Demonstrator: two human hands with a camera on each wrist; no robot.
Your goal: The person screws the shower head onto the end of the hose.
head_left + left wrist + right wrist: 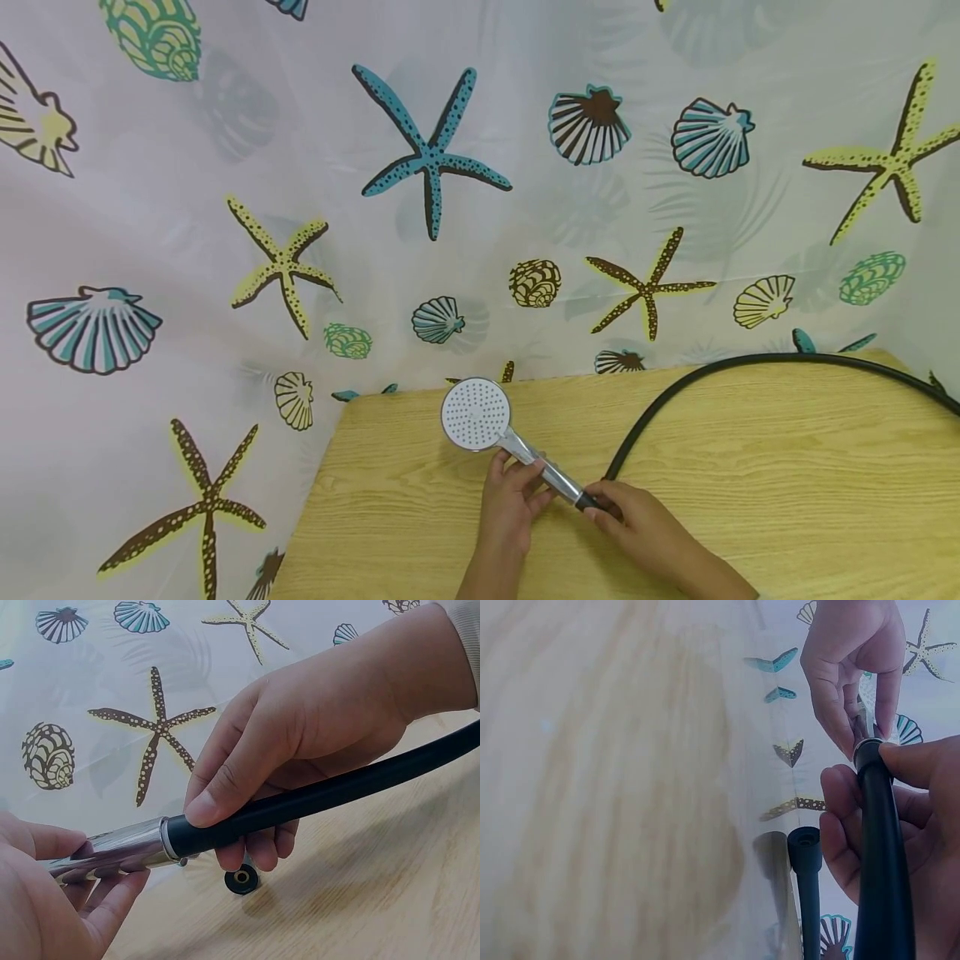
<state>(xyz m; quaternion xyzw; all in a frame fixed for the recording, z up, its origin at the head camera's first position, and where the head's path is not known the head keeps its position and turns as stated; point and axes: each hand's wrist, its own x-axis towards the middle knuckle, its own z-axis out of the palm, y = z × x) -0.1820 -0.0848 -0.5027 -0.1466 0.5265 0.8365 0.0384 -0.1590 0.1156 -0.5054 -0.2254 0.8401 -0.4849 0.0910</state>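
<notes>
A hand shower (476,414) with a round, dotted white face and a chrome handle (112,851) is tilted over the table. My left hand (510,500) holds that handle between thumb and fingers. At the handle's lower end, my right hand (637,525) grips the end of a black hose (330,791), thumb on top and fingers beneath. The hose end meets the chrome rim; how deeply they are joined is hidden. Beyond the right fingers, another black hose end (241,878) with a round hole shows in the left wrist view, and also in the right wrist view.
Black hose (750,360) arcs over the back of the wood-grain table (390,500) and runs off to the right. A white curtain (525,208) printed with starfish and shells hangs behind the table and along its left side.
</notes>
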